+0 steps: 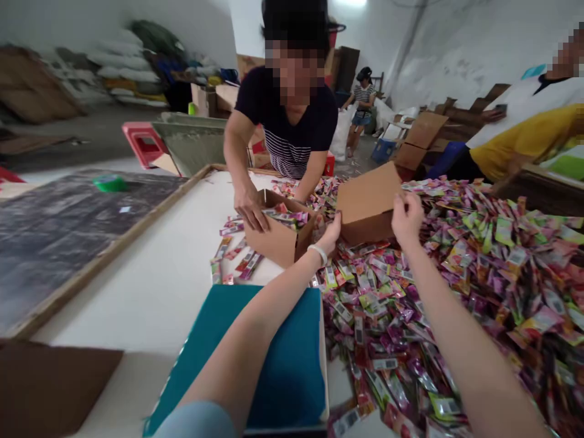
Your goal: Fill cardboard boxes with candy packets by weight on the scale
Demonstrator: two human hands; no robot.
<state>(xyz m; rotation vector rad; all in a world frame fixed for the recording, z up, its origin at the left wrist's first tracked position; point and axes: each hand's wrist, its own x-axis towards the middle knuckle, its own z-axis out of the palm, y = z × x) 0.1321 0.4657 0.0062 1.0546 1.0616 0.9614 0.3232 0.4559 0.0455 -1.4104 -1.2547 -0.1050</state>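
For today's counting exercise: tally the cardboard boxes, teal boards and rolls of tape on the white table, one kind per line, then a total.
Cardboard boxes: 2, one held by the left hand and right hand, one by a co-worker.
Teal boards: 1
Rolls of green tape: 1
Total: 4

Cardboard boxes on tabletop: 2 – one open box (pixel 279 238) part-filled with sachets, one box (pixel 367 205) with its flap up
Own hands: 2 – left hand (pixel 329 236), right hand (pixel 407 218), both at the flap-up box
Wristbands: 1 – white band (pixel 318 253) on the left wrist
Co-worker hands on open box: 1 clear (pixel 251 210); the other hidden behind it
People besides wearer: 3 – one across the tabletop (pixel 289 119), one at right edge (pixel 529 121), one standing far back (pixel 362 103)
Teal flat boxes: 1 (pixel 292 365)
Red stools: 1 (pixel 145 143)
Green tape rolls: 1 (pixel 109 182)
Sachets: one loose pile (pixel 456 292), too many to count
Dark boards: 1 (pixel 59 231)
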